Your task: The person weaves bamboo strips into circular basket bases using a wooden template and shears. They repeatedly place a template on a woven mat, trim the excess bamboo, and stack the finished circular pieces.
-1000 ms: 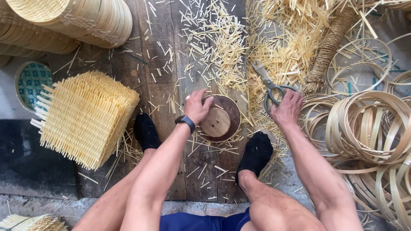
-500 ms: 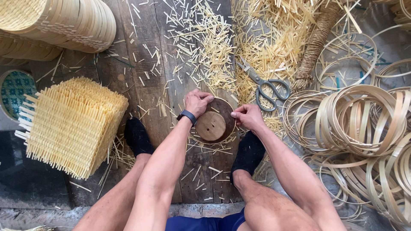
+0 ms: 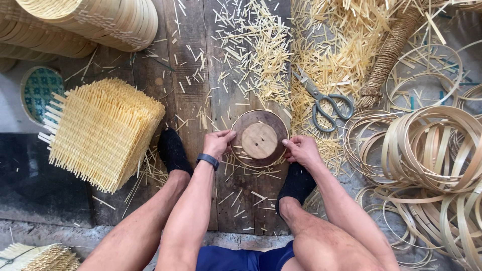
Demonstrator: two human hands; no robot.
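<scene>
A round wooden mould with a lighter disc at its centre and a thin bamboo hoop around its rim lies on the plank floor between my feet. My left hand, with a dark wristband, grips the hoop at the mould's left edge. My right hand pinches the hoop at the right edge. Grey scissors lie just beyond my right hand among cut bamboo slivers.
A stack of woven bamboo mats stands at the left. Stacked woven baskets fill the top left. Several bamboo hoops pile at the right, a coiled rope bundle above them. Bamboo offcuts litter the planks.
My right hand left the scissors and came to the mould's right edge. My left hand shifted from the mould's top to its left rim. The view moved slightly.
</scene>
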